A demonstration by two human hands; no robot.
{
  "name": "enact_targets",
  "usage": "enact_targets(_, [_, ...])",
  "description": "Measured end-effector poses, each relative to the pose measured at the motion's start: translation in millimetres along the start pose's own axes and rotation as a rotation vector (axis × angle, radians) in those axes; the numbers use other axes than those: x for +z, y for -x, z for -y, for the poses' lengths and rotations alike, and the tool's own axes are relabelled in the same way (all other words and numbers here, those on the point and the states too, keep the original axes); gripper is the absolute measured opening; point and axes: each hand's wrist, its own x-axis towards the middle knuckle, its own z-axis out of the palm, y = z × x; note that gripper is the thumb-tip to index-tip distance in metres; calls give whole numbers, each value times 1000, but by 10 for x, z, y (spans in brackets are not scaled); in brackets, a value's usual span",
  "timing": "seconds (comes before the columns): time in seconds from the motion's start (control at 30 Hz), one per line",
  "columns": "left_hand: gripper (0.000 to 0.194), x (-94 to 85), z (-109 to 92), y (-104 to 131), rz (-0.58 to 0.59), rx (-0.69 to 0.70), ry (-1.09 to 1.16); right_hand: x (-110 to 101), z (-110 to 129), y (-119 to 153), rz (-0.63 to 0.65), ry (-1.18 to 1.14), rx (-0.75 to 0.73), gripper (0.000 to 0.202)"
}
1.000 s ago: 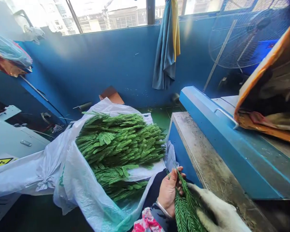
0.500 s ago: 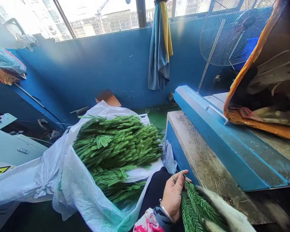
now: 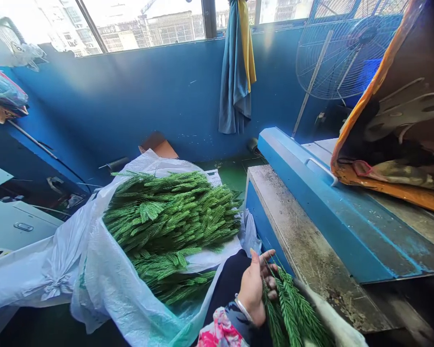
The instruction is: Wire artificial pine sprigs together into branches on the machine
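Observation:
Near the bottom of the head view, my left hand (image 3: pixel 252 288) has its thumb raised and index finger stretched out. Its other fingers curl loosely around the thin stems of green pine sprigs (image 3: pixel 297 306), which look artificial. My right hand (image 3: pixel 342 315), in what seems a pale glove, is blurred at the lower edge, closed around the sprigs' needled part and mostly hidden by them. To the left, a large heap of similar pine sprigs (image 3: pixel 177 212) lies in an opened white plastic sack (image 3: pixel 104 279).
A worn metal ledge (image 3: pixel 304 226) and a blue machine cover (image 3: pixel 321 202) with a handle run along the right. Beyond stand an orange-edged opening (image 3: pixel 374 91) and a large fan (image 3: pixel 350 53). Cloths (image 3: pixel 235 82) hang by the window. A pale cabinet (image 3: pixel 21 221) is at left.
My left thumb has lifted from the stems and the index finger has spread, where they were pinched together before. The view has shifted slightly to the right.

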Motion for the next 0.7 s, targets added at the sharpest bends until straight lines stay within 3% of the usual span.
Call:
enact_targets(0.07, [64, 20, -11, -15, 24, -43, 58, -42, 49, -23, 17, -13, -9, 62])
enact_targets(0.13, [62, 69, -5, -10, 17, 2, 87, -17, 73, -32, 30, -12, -6, 63])
enact_targets(0.3, [58, 186, 64, 19, 84, 72, 192, 209, -67, -7, -53, 10, 17, 65])
enact_targets(0.47, [38, 269, 95, 37, 165, 81, 16, 257, -197, 85, -181, 42, 97, 69])
enact_targets(0.7, [39, 630, 107, -25, 235, 9, -183, 63, -78, 300, -469, 91, 277, 58])
